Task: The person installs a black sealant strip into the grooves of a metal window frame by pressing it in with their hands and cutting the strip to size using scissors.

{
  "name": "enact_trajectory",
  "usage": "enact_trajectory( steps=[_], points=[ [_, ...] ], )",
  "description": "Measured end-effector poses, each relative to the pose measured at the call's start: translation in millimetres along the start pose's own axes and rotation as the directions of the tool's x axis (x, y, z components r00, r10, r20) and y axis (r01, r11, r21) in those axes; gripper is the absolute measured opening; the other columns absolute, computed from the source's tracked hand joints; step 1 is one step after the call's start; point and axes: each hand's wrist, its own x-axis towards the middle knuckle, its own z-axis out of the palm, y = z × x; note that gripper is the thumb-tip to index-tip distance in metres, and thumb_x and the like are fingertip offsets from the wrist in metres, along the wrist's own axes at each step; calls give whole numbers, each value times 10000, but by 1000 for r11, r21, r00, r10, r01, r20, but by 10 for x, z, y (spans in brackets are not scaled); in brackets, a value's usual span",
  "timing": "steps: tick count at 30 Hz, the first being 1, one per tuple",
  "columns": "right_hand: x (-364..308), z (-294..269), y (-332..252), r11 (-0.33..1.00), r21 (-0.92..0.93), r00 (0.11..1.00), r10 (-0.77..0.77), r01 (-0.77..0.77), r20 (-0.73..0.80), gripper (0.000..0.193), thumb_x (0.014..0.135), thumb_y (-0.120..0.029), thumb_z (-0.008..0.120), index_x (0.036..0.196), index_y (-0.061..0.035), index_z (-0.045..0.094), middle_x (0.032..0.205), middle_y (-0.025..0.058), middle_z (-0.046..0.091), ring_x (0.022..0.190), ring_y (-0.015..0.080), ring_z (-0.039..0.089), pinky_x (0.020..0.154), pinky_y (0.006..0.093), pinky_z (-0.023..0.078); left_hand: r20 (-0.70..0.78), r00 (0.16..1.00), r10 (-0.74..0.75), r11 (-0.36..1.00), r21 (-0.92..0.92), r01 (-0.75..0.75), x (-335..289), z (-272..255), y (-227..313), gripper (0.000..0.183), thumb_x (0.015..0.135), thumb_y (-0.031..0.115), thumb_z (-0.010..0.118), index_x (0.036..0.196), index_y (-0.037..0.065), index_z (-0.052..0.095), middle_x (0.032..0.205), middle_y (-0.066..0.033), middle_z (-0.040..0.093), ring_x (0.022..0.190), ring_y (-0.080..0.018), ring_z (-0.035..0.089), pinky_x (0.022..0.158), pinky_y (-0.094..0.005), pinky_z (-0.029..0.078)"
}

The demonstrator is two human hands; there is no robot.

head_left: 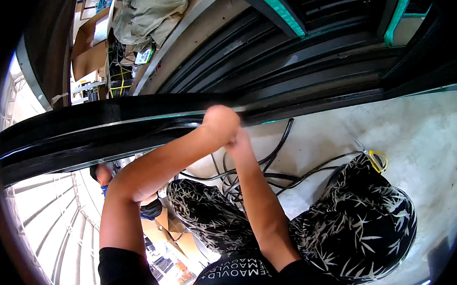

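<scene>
My left hand (221, 123) is a blurred, rounded fist at the near edge of a long black beam (86, 131). What it closes on, if anything, is hidden. My right hand (233, 140) meets it from below, mostly covered by the left, so its fingers do not show. A thin, pale and teal line (163, 118) runs along the beam up to my hands. Loops of black cord or strip (276, 160) lie on the pale floor just beyond my right forearm.
Yellow-handled scissors (377, 161) lie by my right knee, in black leaf-patterned trousers (357, 224). Beyond the beam are dark ribbed panels (273, 58) with teal-edged bars (280, 12). Cardboard boxes (92, 45) and crumpled plastic sheeting (147, 14) stand far left. Another person (103, 174) shows below the beam.
</scene>
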Motion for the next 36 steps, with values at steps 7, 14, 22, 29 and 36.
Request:
enact_trajectory(
  steps=[7, 14, 22, 29, 36],
  points=[
    [258, -258, -62, 995, 64, 995, 72, -76, 66, 309, 1054, -389, 458, 1104, -105, 569, 983, 39, 631, 822, 191, 594, 820, 407, 512, 91, 996, 8, 992, -128, 3, -84, -11, -64, 130, 833, 171, 641, 901, 148, 750, 853, -76, 733, 797, -303, 714, 699, -393, 572],
    [185, -149, 9, 994, 45, 995, 96, -97, 4, 286, 1052, -365, 469, 1172, -127, 574, 1128, 43, 641, 1044, 223, 600, 976, 492, 450, -21, 998, -59, 998, 32, 60, -100, 356, -41, 138, 838, 137, 620, 941, 111, 708, 826, -81, 729, 786, -282, 722, 673, -384, 570],
    [282, -257, -107, 980, 117, 986, 160, -163, 42, 242, 1052, -295, 481, 1194, -122, 573, 1188, 48, 625, 1107, 232, 584, 1026, 511, 426, -96, 993, -66, 992, 97, 75, -24, 236, -58, 111, 798, 140, 653, 876, 116, 727, 822, -81, 735, 771, -271, 726, 647, -362, 565],
    [187, -204, -55, 991, 84, 995, 100, -99, -8, 256, 1044, -290, 497, 1222, -119, 563, 1219, 46, 606, 1124, 233, 577, 1029, 494, 427, -55, 998, -24, 999, 28, 26, -108, 96, -60, 109, 778, 136, 659, 811, 102, 758, 819, -107, 736, 769, -281, 725, 665, -381, 569],
    [67, -17, -60, 987, 154, 997, 48, -39, -53, 277, 1013, -299, 534, 1205, -102, 564, 1250, 80, 584, 1140, 244, 568, 1037, 503, 423, 43, 996, -77, 997, 7, 77, 21, -60, -148, 146, 774, 128, 665, 861, 84, 774, 879, -125, 744, 834, -285, 730, 724, -386, 577]
  ],
)
